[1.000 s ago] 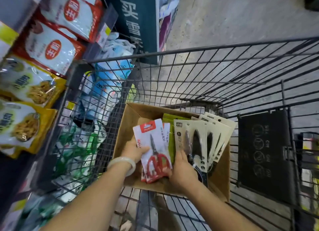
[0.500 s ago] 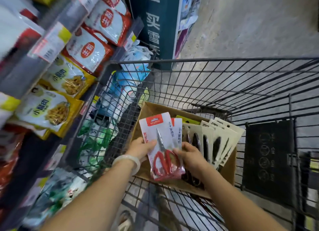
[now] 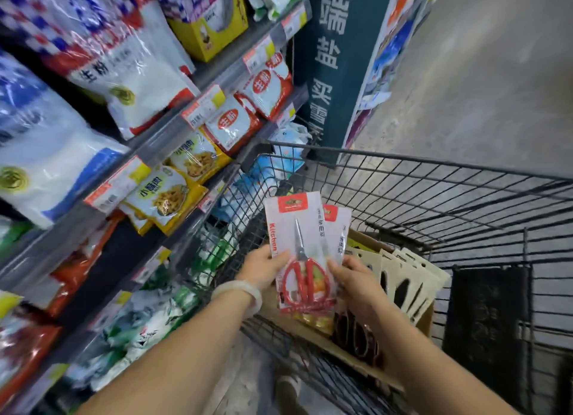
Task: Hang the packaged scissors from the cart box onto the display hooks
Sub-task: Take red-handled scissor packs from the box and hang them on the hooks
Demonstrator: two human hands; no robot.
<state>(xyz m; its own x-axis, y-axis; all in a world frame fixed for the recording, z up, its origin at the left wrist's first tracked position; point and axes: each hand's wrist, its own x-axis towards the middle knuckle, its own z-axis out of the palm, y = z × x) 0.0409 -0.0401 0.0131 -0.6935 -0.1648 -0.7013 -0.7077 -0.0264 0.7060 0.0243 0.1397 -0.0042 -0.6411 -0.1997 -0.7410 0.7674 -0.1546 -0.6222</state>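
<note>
hands are meeting over the near left part of a black wire shopping cart (image 3: 434, 197), both gripping a small stack of white carded packs of red-handled kitchen scissors (image 3: 299, 253). the left hand (image 3: 263, 267), with a pale bangle (image 3: 240, 292) sitting on its wrist, is pinching the left edge of the front pack, thumb lying on the printed card. the right hand (image 3: 356, 283) is grasping the right edge of the stack, fingers curling round the side. the packs are standing nearly upright, lifted above a brown cardboard box (image 3: 366, 355) that is resting inside the cart, with a second red-topped card showing just behind and to the right of the front one. more packs are staying in the box: cream cards with black-handled scissors (image 3: 406, 278) are fanning out to the right of the hands, and dark red-handled scissors (image 3: 356, 334) are lying below the right wrist. on the left, grey store shelves (image 3: 161, 135) are carrying white and red bags of starch (image 3: 229, 123) and yellow bags of fried-food mix (image 3: 164, 194). a dark teal sign panel with white characters (image 3: 331, 58) is standing at the far end of the shelves, and grey concrete floor (image 3: 480, 89) is stretching away on the far right.
</note>
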